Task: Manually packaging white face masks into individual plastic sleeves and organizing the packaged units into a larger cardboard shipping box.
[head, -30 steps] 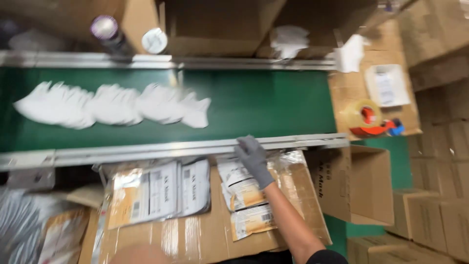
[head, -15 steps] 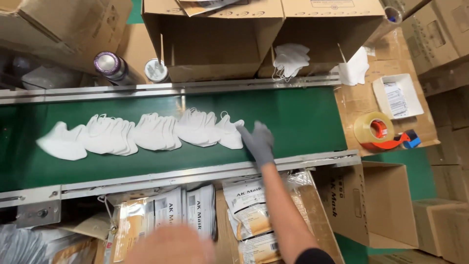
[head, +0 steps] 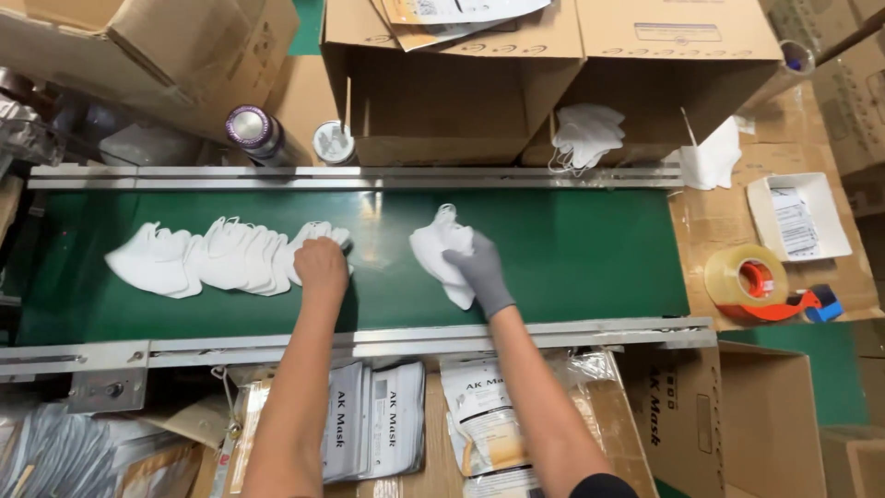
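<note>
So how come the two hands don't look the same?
The right hand wears a grey glove; the left hand is bare. The right hand grips a small bunch of white masks set apart; the left hand presses on the end of the long overlapping row of masks. Both are over the green belt.

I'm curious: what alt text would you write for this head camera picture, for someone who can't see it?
Seen from above, a person's gloved right hand grips a few white masks on a green conveyor belt, while the bare left hand rests on the end of a row of overlapping masks. Cardboard boxes, a tape dispenser and packaging pouches surround the belt.
</note>
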